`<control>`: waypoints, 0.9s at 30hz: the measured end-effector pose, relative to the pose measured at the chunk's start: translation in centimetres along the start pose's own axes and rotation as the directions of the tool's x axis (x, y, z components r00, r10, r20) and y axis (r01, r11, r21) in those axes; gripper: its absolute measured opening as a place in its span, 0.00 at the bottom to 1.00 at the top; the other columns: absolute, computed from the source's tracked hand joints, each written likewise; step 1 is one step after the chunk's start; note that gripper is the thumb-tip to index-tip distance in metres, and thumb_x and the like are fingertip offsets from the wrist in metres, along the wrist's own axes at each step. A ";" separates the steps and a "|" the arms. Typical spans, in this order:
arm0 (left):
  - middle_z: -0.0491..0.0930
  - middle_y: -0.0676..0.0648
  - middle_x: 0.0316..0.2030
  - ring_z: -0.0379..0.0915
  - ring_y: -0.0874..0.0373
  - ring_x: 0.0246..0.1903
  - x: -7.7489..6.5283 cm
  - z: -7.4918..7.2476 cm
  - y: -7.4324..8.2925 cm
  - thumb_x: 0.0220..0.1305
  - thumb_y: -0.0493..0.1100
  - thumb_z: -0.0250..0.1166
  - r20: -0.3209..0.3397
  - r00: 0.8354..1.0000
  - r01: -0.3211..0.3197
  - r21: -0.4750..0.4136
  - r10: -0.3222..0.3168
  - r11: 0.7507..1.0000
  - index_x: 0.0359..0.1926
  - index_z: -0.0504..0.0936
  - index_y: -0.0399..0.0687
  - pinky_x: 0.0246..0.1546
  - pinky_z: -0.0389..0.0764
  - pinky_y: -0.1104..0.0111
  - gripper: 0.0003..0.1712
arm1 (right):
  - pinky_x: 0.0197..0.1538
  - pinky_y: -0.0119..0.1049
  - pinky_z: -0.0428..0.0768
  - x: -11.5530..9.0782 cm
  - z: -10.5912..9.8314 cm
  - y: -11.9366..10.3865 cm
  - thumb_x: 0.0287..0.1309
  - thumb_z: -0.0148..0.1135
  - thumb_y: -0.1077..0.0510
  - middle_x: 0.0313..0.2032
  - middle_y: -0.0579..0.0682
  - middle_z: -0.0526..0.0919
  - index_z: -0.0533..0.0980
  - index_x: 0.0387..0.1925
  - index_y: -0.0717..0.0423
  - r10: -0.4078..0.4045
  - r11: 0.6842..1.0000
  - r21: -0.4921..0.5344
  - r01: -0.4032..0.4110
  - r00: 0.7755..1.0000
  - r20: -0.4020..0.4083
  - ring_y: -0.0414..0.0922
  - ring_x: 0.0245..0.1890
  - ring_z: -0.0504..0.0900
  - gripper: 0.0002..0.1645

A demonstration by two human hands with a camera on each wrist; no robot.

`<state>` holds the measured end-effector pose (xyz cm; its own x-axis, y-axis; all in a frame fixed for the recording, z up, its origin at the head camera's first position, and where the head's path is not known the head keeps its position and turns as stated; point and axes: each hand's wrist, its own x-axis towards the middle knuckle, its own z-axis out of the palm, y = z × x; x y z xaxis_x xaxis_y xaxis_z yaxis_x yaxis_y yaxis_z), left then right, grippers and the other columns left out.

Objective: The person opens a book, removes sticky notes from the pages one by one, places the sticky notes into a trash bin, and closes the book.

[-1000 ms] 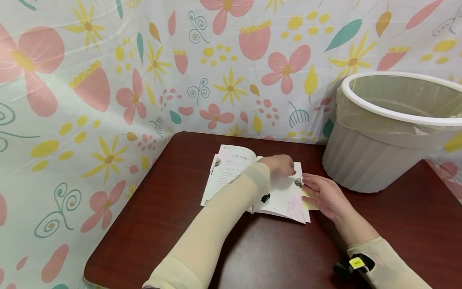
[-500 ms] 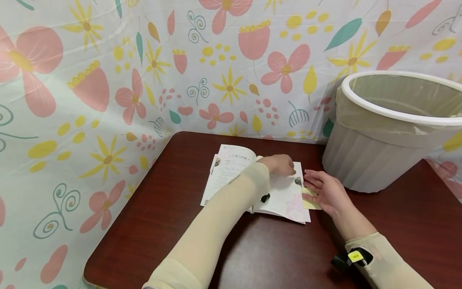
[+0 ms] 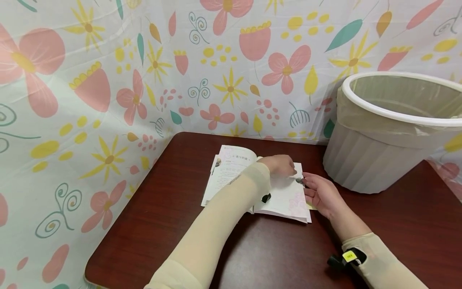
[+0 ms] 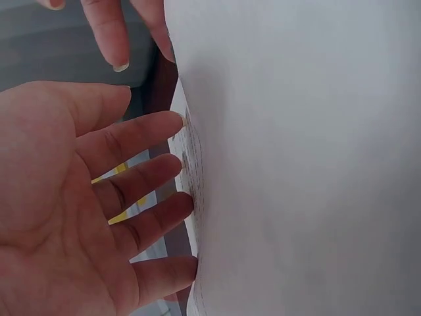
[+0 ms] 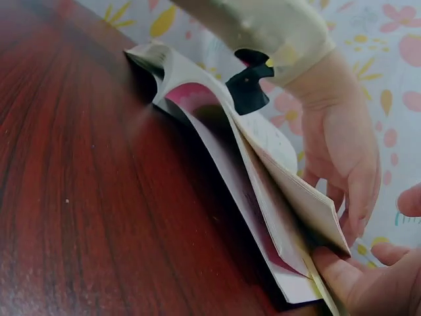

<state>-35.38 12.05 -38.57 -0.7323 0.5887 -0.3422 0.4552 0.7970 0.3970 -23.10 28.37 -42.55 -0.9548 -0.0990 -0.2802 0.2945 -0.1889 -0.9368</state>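
An open book (image 3: pixel 285 198) lies on the table with printed text on its left page. My left hand (image 3: pixel 278 165) reaches across it to the upper right page, fingers pointing down beside the page edge in the right wrist view. My right hand (image 3: pixel 322 196) is at the book's right edge. In the left wrist view its straight, spread fingers (image 4: pixel 151 168) touch the page edges. In the right wrist view, one finger of the right hand (image 5: pixel 388 283) sits against the parted pages (image 5: pixel 283 184), with the thumb apart. A pale yellow flap (image 3: pixel 311 206) shows under the right pages.
A grey waste bin (image 3: pixel 364 160) with a white rim and a clear liner stands right of the book. Behind the dark red-brown table (image 3: pixel 162 200) hangs a flower-printed cloth (image 3: pixel 231 60). Black wrist cameras are strapped to both forearms.
My right hand drew slightly away to the right, then came back left against the page edges. Less of the yellow flap shows now. The left hand stays in place.
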 end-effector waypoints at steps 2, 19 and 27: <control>0.81 0.60 0.67 0.74 0.65 0.67 0.0 -0.1 0.0 0.75 0.59 0.59 0.015 1.000 0.005 -0.016 -0.005 1.000 0.71 0.83 0.56 0.66 0.69 0.73 0.29 | 0.53 0.37 0.86 0.0 0.0 0.1 0.82 0.46 0.52 0.79 0.63 0.56 0.45 0.86 0.63 -0.010 1.000 -0.023 0.010 1.000 0.005 0.36 0.49 0.87 0.43; 0.83 0.61 0.61 0.75 0.65 0.64 -0.4 0.6 -1.2 0.73 0.61 0.59 -0.079 0.994 -0.078 -0.026 0.076 0.997 0.65 0.87 0.58 0.65 0.68 0.71 0.28 | 0.48 0.32 0.86 -0.1 -0.5 1.0 0.75 0.58 0.61 0.46 0.38 0.86 0.84 0.52 0.49 -0.075 0.997 -0.027 0.073 0.994 -0.080 0.36 0.42 0.88 0.12; 0.83 0.65 0.60 0.74 0.67 0.62 -0.8 0.3 -1.2 0.71 0.64 0.60 -0.080 0.995 -0.056 -0.061 0.051 0.997 0.63 0.88 0.65 0.67 0.68 0.65 0.26 | 0.50 0.36 0.86 -0.3 0.0 1.0 0.75 0.59 0.60 0.50 0.43 0.85 0.82 0.56 0.53 -0.108 0.993 0.047 0.108 0.994 -0.013 0.39 0.46 0.89 0.13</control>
<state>-35.16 10.67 -39.06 -0.7461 0.6162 -0.2521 0.4642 0.7529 0.4665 -22.56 28.23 -43.44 -0.9815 -0.0652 -0.1801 0.1907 -0.2442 -0.9508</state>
